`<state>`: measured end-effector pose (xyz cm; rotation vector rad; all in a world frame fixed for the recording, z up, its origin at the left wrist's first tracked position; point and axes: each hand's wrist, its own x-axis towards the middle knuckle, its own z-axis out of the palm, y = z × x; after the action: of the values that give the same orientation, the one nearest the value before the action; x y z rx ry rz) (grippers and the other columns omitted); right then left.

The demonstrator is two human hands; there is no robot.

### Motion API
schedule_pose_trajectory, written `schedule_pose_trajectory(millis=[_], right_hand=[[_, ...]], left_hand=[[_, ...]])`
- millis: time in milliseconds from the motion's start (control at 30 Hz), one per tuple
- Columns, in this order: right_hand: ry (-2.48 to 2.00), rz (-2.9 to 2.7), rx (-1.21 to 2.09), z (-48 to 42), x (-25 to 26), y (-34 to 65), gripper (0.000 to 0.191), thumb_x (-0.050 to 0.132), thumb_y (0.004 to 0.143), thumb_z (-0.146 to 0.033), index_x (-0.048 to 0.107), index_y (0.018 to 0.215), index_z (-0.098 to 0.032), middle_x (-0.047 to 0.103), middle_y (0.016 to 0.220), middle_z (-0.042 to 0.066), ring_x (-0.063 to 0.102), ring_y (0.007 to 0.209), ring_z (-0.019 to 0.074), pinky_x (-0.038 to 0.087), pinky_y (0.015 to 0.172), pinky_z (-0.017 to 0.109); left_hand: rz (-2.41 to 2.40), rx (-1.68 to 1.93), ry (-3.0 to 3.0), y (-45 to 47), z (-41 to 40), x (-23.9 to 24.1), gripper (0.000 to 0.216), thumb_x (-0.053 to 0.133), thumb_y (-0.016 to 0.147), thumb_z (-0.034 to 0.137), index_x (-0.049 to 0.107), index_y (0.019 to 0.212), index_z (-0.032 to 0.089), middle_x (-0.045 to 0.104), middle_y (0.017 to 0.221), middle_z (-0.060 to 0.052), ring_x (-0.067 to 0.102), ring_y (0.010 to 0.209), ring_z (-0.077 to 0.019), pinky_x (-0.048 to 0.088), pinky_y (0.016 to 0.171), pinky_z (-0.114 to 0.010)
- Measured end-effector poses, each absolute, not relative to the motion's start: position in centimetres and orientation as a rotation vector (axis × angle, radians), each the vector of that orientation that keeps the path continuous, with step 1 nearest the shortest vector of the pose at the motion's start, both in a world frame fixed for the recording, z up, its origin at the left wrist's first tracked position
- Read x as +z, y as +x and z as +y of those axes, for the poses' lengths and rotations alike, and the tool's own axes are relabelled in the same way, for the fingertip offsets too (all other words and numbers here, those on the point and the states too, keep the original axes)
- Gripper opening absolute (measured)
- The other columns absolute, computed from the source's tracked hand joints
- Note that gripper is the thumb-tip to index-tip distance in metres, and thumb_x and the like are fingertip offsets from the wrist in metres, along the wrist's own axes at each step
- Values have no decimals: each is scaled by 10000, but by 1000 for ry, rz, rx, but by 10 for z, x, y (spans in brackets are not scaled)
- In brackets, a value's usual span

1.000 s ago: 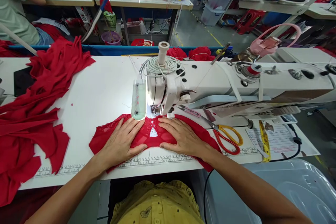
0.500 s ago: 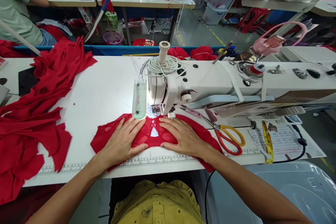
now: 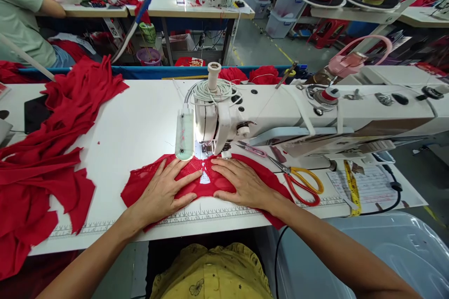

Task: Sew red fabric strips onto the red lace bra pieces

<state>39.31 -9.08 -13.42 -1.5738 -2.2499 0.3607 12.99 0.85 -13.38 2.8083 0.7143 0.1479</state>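
A red lace piece (image 3: 140, 182) lies flat on the white table (image 3: 140, 121), under the needle of a white sewing machine (image 3: 280, 112). My left hand (image 3: 161, 194) rests flat on the lace left of the needle, fingers spread. My right hand (image 3: 243, 184) presses flat on the lace to the right, fingers stretched toward the presser foot (image 3: 207, 148). A small gap in the lace shows white between my hands.
A heap of red fabric pieces (image 3: 45, 149) covers the table's left. Scissors with yellow and red handles (image 3: 301, 182) and a yellow tape measure (image 3: 351, 187) lie right of my hands. A clear plastic bin (image 3: 386, 252) stands lower right. Another person (image 3: 21, 14) sits far left.
My left index finger has spread a little further toward the needle; the hands otherwise stay on the lace. The camera shifted slightly.
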Motion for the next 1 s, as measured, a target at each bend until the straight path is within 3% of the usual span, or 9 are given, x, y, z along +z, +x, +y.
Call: schedule_pose_trajectory(millis=[1000], right_hand=[[-1560, -2239, 368, -91, -134, 393, 685, 676, 879, -486, 449, 1468, -220, 499, 1491, 109, 445, 1388, 284, 402, 1138, 501]], left_hand=[[709, 179, 2799, 130, 7, -132, 512, 517, 968, 516, 453, 1463, 401, 318, 1613, -63, 323, 1455, -360, 275, 1141, -668]])
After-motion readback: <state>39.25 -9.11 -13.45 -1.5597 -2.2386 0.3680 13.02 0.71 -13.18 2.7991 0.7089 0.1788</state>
